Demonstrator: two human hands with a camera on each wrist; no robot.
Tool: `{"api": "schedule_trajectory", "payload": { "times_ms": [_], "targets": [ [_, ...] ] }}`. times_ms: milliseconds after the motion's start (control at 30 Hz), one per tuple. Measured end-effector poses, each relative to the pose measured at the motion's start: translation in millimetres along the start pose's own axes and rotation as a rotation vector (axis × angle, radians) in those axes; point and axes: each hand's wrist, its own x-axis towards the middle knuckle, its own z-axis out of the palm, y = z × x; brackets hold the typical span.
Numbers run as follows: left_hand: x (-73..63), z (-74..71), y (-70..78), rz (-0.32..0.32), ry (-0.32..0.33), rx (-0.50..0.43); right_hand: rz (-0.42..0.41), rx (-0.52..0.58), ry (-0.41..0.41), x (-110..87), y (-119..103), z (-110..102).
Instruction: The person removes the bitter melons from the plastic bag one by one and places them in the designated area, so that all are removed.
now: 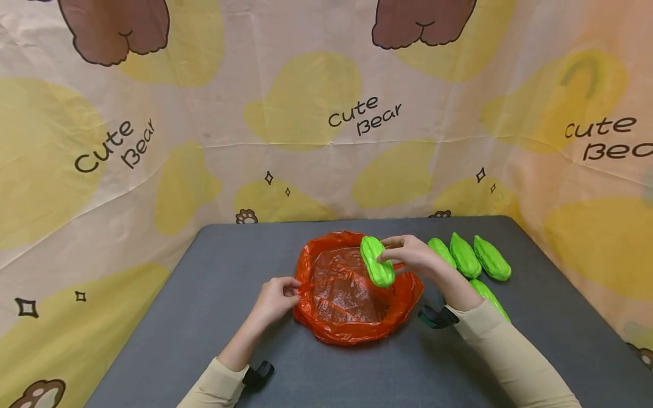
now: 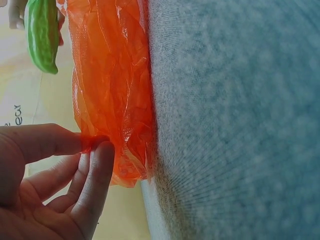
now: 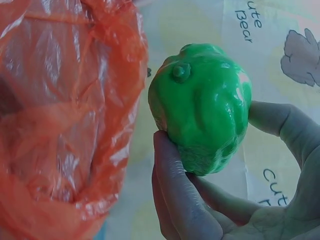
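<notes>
A red plastic bag [image 1: 326,334] lies on the table with its mouth spread wide and its rim rolled outward. My left hand [image 1: 275,299] pinches the bag's left edge between thumb and fingers; the left wrist view shows the thin plastic [image 2: 107,90] at the fingertips. Above the right part of the bag's mouth, my right hand [image 1: 412,254] holds a bright green bitter melon [image 1: 376,263]. In the right wrist view, thumb and fingers grip opposite sides of this bitter melon [image 3: 205,110], whose stem nub faces the camera.
Several more green bitter melons lie on the table's right side: three in a row at the back, including the rightmost one [image 1: 492,258], and one [image 1: 488,297] partly behind my right forearm. The grey table [image 1: 224,266] meets a printed cloth backdrop [image 1: 285,113].
</notes>
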Motion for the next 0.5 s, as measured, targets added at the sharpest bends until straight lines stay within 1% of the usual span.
{"api": "schedule_trajectory", "payload": {
  "times_ms": [333,500],
  "targets": [
    [1.6,0.7,-0.6,-0.008,-0.003,-0.01,-0.003,-0.038,0.003,-18.9,4,-25],
    [2.0,0.9,-0.4,-0.007,-0.007,-0.001,0.014,-0.071,0.032,-26.3,9,-37]
  ]
}}
